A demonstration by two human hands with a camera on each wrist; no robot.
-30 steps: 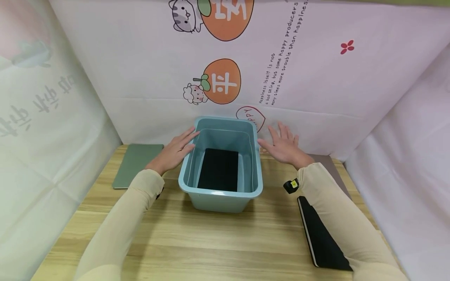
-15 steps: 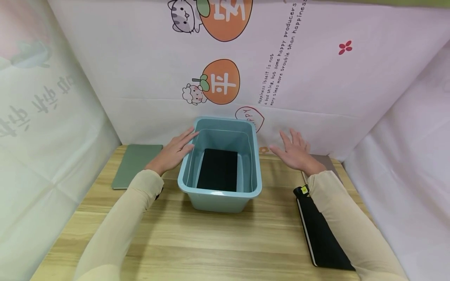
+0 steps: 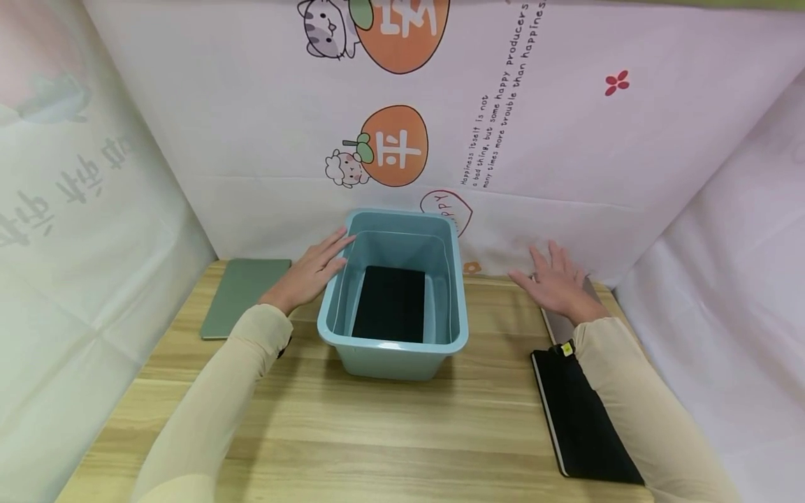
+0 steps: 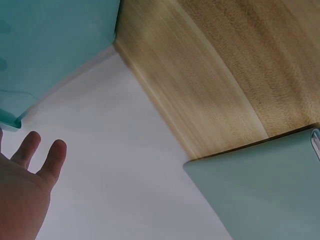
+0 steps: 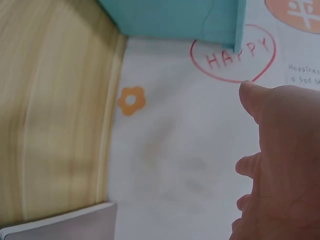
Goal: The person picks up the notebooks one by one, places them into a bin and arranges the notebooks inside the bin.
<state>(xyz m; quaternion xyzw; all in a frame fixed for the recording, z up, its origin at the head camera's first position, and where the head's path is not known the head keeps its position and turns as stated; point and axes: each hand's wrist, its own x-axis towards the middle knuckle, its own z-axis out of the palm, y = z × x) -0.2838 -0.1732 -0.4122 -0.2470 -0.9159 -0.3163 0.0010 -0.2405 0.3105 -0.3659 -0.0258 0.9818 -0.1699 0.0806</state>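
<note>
A blue-green plastic bin (image 3: pixel 390 362) stands upright mid-table, with a flat black rectangular item (image 3: pixel 390 304) inside on its bottom. My left hand (image 3: pixel 309 272) is at the bin's left rim, fingers extended and overlapping the rim in the head view. Fingers spread, my right hand (image 3: pixel 555 283) hovers at the back right, apart from the bin and holding nothing. Below it lies a grey-brown notebook (image 5: pixel 65 226), partly hidden by that hand and forearm in the head view. Nearer to me, a black notebook (image 3: pixel 575 419) with pale page edges lies partly under the right forearm.
A green notebook (image 3: pixel 242 297) lies at the back left of the wooden table (image 3: pixel 377 440). White printed cloth (image 3: pixel 553 140) rises behind the table, and more white cloth hangs on both sides. The bin's back comes close to the rear cloth.
My right hand has moved away from the bin's right rim, rightward and slightly toward me, over the grey-brown notebook. My left hand and the bin have stayed in place.
</note>
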